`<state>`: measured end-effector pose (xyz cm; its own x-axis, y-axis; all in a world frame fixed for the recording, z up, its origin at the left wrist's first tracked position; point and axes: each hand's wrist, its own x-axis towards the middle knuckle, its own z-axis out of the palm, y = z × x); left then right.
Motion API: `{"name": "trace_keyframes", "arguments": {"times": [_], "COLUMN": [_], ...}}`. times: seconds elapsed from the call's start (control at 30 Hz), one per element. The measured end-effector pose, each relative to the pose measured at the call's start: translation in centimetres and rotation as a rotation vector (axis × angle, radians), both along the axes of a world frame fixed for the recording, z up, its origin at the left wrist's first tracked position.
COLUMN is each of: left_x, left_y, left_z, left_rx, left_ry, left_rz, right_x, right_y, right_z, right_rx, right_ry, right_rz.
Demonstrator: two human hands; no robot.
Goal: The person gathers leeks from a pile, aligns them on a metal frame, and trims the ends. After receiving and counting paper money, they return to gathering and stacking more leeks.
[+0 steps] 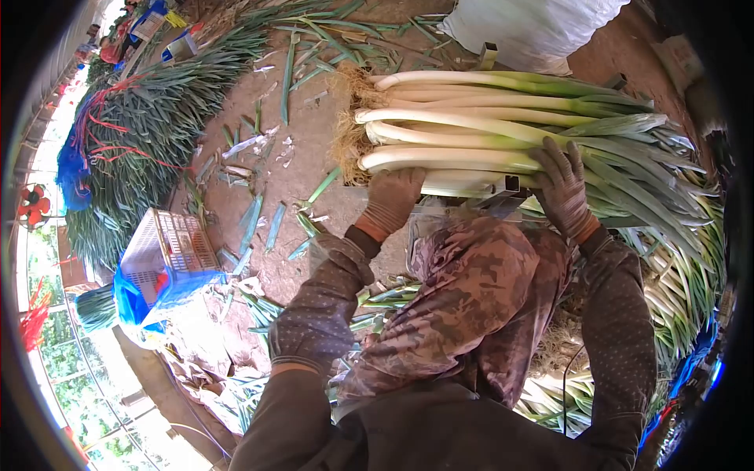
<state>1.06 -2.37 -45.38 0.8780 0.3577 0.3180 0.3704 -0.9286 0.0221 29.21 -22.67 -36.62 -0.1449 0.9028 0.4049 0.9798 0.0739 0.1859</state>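
A thick layer of long green onions (pixel 463 115) lies crosswise in front of me, with shaggy roots (pixel 353 110) at the left and dark green leaves at the right. It rests on a metal frame, whose square tube end (pixel 511 184) shows between my hands. My gloved left hand (pixel 395 196) closes against the near white stems close to the roots; its fingertips are partly hidden. Farther right, my gloved right hand (pixel 561 184) lies over the near stems where white turns green, its fingers stretched out and somewhat apart.
A large heap of green onions (pixel 149 133) tied with red string lies at the left. Nearby stands a white plastic crate (pixel 169 243) with blue sheeting. Loose leaves litter the floor (pixel 275 169). A white sack (pixel 534 31) stands behind the frame; more onions (pixel 683 290) lie at my right.
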Motion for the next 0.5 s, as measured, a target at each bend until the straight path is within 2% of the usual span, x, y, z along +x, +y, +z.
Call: {"name": "trace_keyframes", "arguments": {"times": [0.17, 0.4, 0.5], "left_x": [0.1, -0.5, -0.4], "left_y": [2.0, 2.3, 1.7], "left_z": [0.9, 0.5, 0.1], "left_rx": [0.150, 0.035, 0.060], "left_ry": [-0.031, -0.007, -0.132], "left_rz": [-0.107, -0.125, -0.110], "right_x": [-0.5, -0.6, -0.3], "right_y": [0.6, 1.0, 0.8], "right_z": [-0.3, -1.1, -0.9], "right_rx": [0.021, 0.053, 0.026], "right_ry": [0.030, 0.093, 0.064], "right_rz": [0.012, 0.038, 0.029]}}
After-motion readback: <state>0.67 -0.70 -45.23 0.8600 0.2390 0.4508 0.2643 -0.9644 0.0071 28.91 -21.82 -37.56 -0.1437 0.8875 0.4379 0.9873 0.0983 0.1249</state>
